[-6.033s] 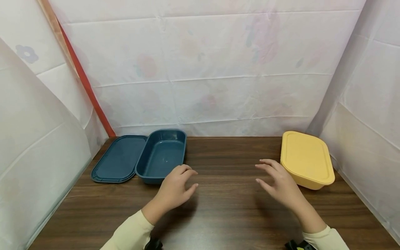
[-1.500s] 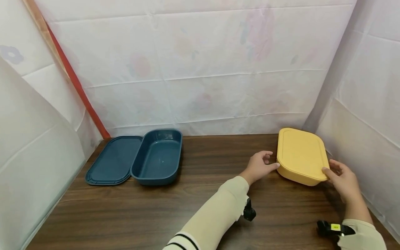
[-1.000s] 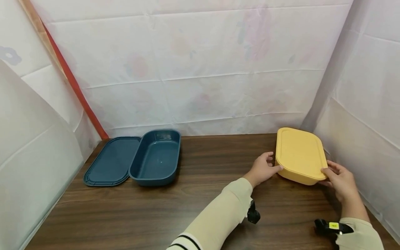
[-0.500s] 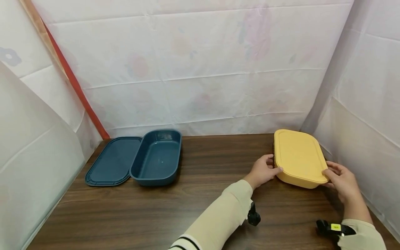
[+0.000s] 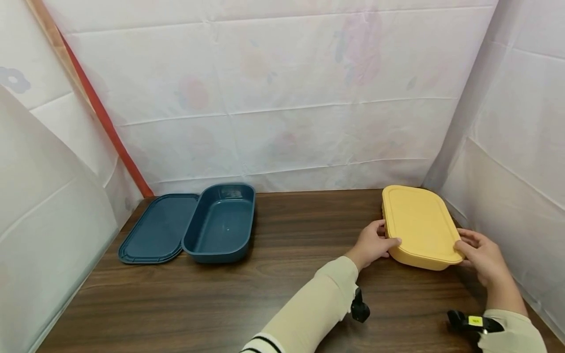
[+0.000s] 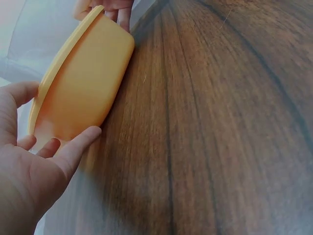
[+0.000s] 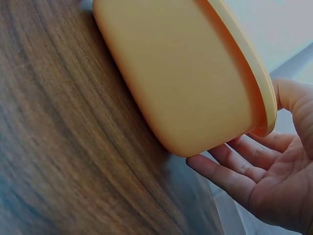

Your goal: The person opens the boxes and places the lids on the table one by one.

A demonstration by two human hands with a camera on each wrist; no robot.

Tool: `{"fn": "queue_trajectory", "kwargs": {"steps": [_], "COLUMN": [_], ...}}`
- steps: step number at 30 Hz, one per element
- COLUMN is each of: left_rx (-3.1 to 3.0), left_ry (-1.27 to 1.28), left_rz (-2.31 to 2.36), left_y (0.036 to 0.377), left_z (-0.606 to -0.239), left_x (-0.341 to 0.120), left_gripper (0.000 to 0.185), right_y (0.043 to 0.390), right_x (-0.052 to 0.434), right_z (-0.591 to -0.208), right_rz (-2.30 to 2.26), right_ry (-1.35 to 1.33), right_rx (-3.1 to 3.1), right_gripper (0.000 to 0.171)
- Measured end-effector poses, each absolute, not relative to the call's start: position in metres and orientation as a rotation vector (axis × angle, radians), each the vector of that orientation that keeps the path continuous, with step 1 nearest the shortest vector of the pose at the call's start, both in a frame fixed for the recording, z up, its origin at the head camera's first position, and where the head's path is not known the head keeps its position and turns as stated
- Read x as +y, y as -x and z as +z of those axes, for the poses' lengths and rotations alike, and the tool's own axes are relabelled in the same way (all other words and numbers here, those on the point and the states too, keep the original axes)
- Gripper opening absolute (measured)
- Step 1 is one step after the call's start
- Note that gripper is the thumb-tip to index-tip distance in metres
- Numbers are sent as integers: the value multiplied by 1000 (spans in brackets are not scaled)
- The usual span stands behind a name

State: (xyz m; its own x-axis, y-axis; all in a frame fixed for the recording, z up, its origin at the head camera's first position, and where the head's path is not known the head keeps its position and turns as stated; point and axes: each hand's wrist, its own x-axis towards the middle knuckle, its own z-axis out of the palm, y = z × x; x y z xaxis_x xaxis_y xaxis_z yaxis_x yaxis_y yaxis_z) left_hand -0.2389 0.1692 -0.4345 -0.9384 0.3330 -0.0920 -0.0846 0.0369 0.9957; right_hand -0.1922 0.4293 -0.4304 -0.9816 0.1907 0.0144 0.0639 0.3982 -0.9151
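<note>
A yellow food container (image 5: 421, 228) with its lid on stands at the right of the table, between both hands. My left hand (image 5: 372, 243) holds its left side, the thumb over the lid rim and the fingers along the wall. My right hand (image 5: 483, 257) grips the near right corner, thumb on the lid edge. In the left wrist view the left hand's fingers (image 6: 78, 147) reach low on the container wall (image 6: 88, 73). In the right wrist view the right hand's fingers (image 7: 230, 178) lie at the bottom corner. Whether the container is fully on the table I cannot tell.
A dark blue open container (image 5: 220, 225) stands at the left, nothing visible inside. Its matching blue lid (image 5: 159, 228) lies beside it, partly touching. White sheets (image 5: 282, 98) hang behind and at both sides of the wooden table (image 5: 198, 304).
Both hands have gone from mid-table to the yellow container and taken hold of it. Over the last second it has shifted slightly left and nearer, turning a little. The blue pieces stay put.
</note>
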Motion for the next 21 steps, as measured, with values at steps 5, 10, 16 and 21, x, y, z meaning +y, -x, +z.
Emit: {"fn": "queue_trajectory", "kwargs": {"steps": [5,10,16,21], "left_rx": [1974,1967,1940,1911], "left_ry": [-196,-175,-195,-204], "left_rz": [2016,2043,2090,2123], "left_y": [236,235,234,233], "left_z": [-432,-433,-433,-435], "left_x": [171,169,163,156], "left_gripper": [58,57,57,58], "right_y": [190,187,187,187], "right_x": [428,424,419,415], "right_z": [-426,-424,-423,-423], "right_rz": [1662,1645,1655,1675], "right_ry": [218,222,218,173], "right_rx": [-2526,-2547,-2539,-2508], "right_gripper": [40,48,49,33]}}
